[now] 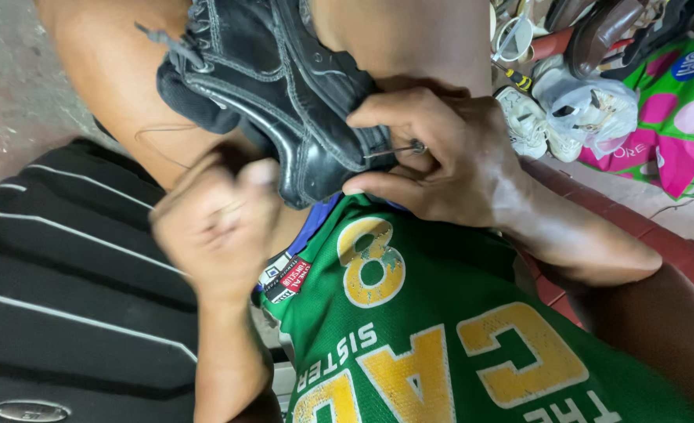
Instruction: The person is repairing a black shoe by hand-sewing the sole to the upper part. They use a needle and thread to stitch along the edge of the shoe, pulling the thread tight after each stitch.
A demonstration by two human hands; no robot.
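Between the knees, a black shoe (284,94) rests against the green jersey (441,337). The right hand (441,157) fingers grasp the shoe's edge and a needle (394,149). The blurred left hand (214,227) is clenched just beside the shoe.

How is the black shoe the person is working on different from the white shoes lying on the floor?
The black shoe is dark leather, held between the knees and gripped by the right hand; the white shoes are pale and lie untouched on the floor. The black shoe fills the near view, with a thin metal tool at its edge; the white shoes sit far off among bags. Both look worn.
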